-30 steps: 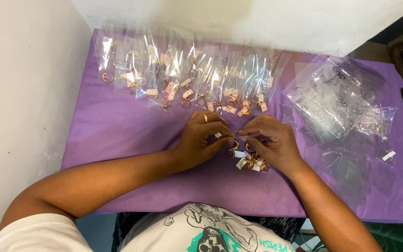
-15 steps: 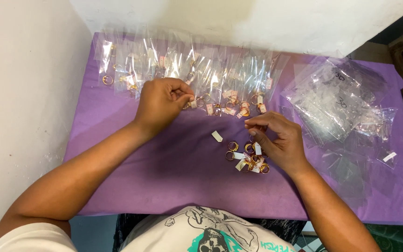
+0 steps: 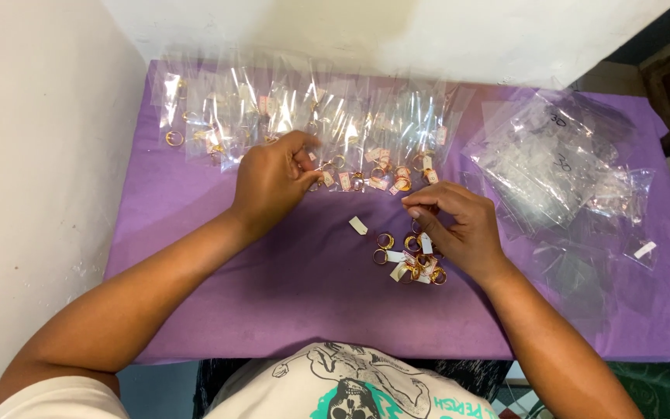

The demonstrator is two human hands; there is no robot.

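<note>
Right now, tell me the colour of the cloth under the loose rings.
Purple: the cloth under the loose rings is plain purple, seen in the head view.

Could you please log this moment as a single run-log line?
left hand: at row of bagged rings | right hand: over loose gold rings | surface: purple cloth

Purple cloth (image 3: 288, 295); gold rings (image 3: 409, 256) with white tags (image 3: 358, 225); clear bags (image 3: 552, 155); white wall (image 3: 32, 155).

We are looking steeply down from head height, close over the purple worktop (image 3: 273, 310), facing its far wall edge.
</note>
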